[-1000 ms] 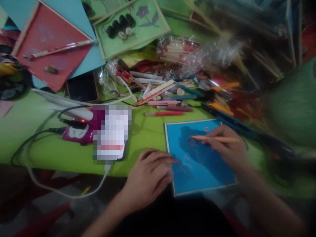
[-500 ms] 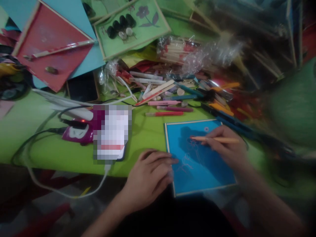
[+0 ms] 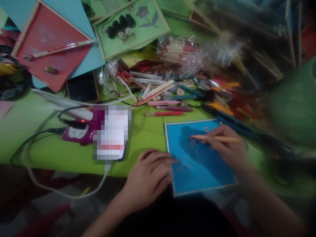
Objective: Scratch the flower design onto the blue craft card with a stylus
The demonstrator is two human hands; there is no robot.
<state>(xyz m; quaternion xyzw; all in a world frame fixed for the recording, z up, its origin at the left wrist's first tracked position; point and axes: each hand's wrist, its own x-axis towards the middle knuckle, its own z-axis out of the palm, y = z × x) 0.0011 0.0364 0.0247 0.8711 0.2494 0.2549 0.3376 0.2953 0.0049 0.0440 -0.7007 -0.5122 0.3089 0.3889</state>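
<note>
A blue sheet (image 3: pixel 209 184) edged with pale wooden strips lies at the front of the table, its lower part reaching past the table's edge. Thin pinkish lines on it form a flower and other shapes. Closed in a writing grip, my right hand (image 3: pixel 228 146) holds an orange pen (image 3: pixel 217 138), whose reddish tip is at the top of the flower. My left hand (image 3: pixel 153 171) rests at the sheet's left edge, fingers stretched out and the foremost fingertips on the blue surface. Its thumb is hidden.
Left of the sheet lie a pixelated phone (image 3: pixel 112 131) on a white cable and a purple power adapter (image 3: pixel 77 133). Pens (image 3: pixel 165 113), sticks and plastic wrap clutter the table behind. A framed green picture (image 3: pixel 153 31) with stones and a red panel (image 3: pixel 61 62) lie farther back.
The pen tip has moved slightly up and left, and more of the flower outline shows under it. My left hand and the sheet have stayed in place.
</note>
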